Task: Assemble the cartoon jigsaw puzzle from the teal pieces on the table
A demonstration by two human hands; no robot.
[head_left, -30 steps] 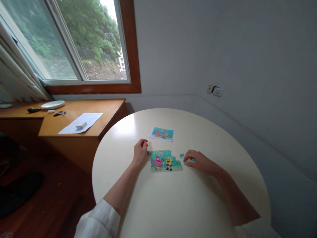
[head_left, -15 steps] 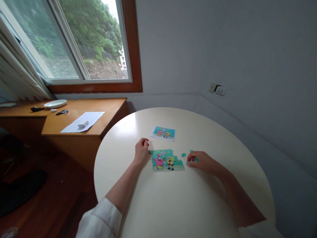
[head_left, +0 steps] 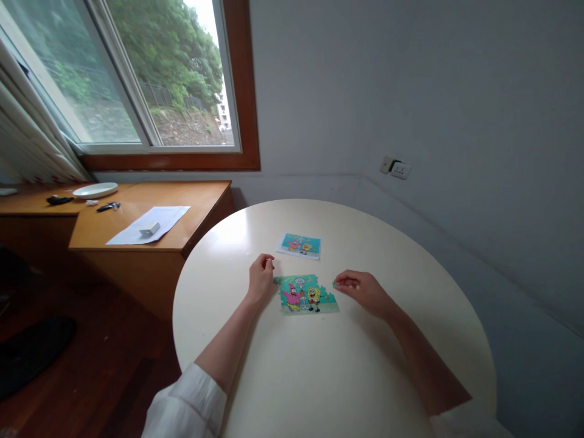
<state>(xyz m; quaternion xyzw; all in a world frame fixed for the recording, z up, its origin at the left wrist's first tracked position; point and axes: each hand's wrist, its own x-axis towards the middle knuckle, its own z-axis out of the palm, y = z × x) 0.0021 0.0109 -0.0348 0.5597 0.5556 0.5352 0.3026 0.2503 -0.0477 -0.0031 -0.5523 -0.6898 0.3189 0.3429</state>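
A partly assembled jigsaw puzzle (head_left: pixel 296 298) with cartoon figures on teal lies on the table. Its upper right corner is ragged, with pieces absent. My right hand (head_left: pixel 365 293) is just right of that corner, thumb and fingers pinched on a small teal puzzle piece (head_left: pixel 336 284). Other loose pieces are hidden by this hand. Beside the puzzle's upper left corner rests my left hand (head_left: pixel 261 277), its fingers curled closed; whether anything is inside them does not show. Behind the puzzle lies a reference picture (head_left: pixel 300 244) of the same scene.
Everything rests on a round white table (head_left: pixel 292 371). To the left, a wooden desk (head_left: pixel 201 204) bears a paper sheet (head_left: pixel 168 216) with a small white box (head_left: pixel 149 229), plus a white plate (head_left: pixel 95 190). A wall socket (head_left: pixel 400 170) is at the right.
My right hand has moved left and slightly away from me, from over the loose pieces to the puzzle's ragged corner, with a piece in its fingers. My left hand stays put.
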